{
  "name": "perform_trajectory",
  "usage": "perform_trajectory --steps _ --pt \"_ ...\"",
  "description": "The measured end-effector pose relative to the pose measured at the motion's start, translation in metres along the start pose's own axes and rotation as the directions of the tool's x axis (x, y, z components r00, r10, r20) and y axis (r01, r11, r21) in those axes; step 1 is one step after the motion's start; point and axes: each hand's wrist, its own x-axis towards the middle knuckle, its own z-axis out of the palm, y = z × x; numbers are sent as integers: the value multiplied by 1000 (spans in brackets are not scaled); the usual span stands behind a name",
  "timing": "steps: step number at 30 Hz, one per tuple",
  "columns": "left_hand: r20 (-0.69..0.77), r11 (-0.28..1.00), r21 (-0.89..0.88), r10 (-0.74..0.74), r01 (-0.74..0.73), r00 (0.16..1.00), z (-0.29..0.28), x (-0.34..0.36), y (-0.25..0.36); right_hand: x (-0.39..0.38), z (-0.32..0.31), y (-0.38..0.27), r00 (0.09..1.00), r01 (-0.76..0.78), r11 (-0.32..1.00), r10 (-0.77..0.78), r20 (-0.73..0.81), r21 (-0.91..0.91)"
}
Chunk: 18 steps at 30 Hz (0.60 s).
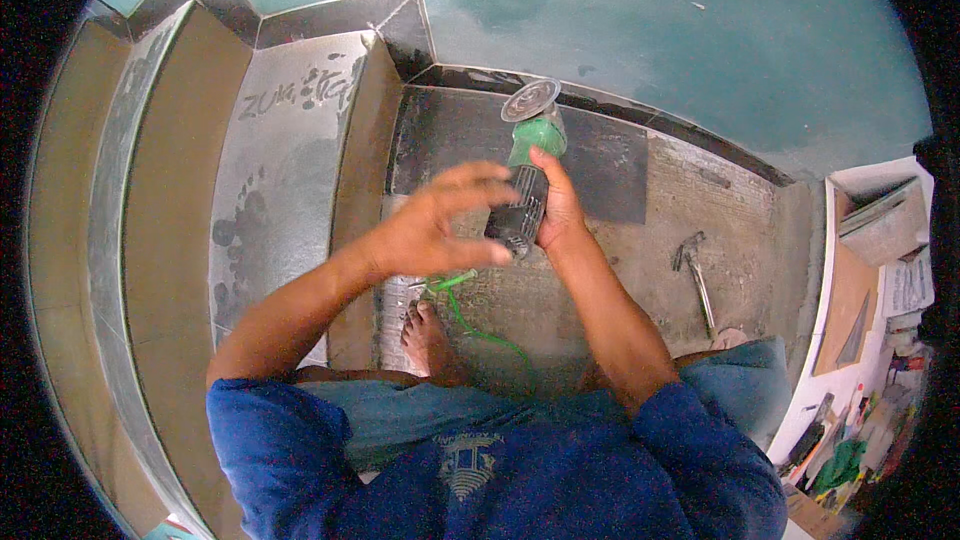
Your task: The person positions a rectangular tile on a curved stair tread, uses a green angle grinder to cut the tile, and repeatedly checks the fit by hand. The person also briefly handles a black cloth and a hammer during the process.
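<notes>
The right hand (pixel 562 205) curls firmly round a green-and-black angle grinder (pixel 530 195), upper centre of the frame — the left hand (pixel 430 223), blurred, gapes open beside it, contact unclear. A hammer (pixel 703 292) lies right of centre.

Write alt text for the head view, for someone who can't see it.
A right hand holds a green and black grinder with a round disc at its far end; the left hand, open and blurred, is beside it. A hammer lies on the floor to the right, a green cord near a bare foot, and tiled steps on the left.
</notes>
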Motion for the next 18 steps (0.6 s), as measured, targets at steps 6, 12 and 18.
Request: perform_trajectory --steps 6,12,18 --pt "79 831 543 96 -123 992 34 -1 24 4 2 12 1000 3 1000 -3 -28 16" --pt "126 723 686 -7 -82 992 50 -7 27 5 -3 20 1000 -17 1000 17 -26 -11" --pt "-146 939 126 -300 319 943 41 -5 4 5 -12 22 997 -61 996 58 49 60"
